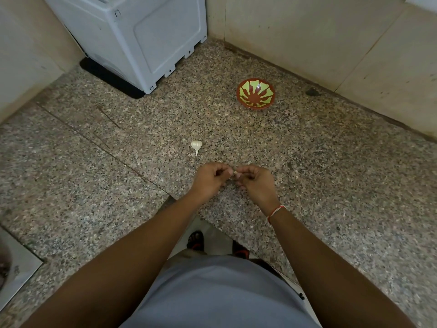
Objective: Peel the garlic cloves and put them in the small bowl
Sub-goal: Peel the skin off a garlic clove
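Hands (233, 177) around (seemingly) one garlic clove (235, 173)

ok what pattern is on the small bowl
The small round bowl is reddish-brown with light green petal-like patches fanning out from its centre, seen in the head view.

A small garlic clove (235, 172) is pinched between the fingertips of the left hand (209, 177) and the right hand (254, 182), which are held together just above the speckled granite table (331, 162). A garlic bulb (196, 145) is seen lying on the table just beyond the hands, slightly to the left. The small bowl (255, 94), red with green markings, is set farther off to the right, and a grey appliance (142, 36) is stood at the far left.
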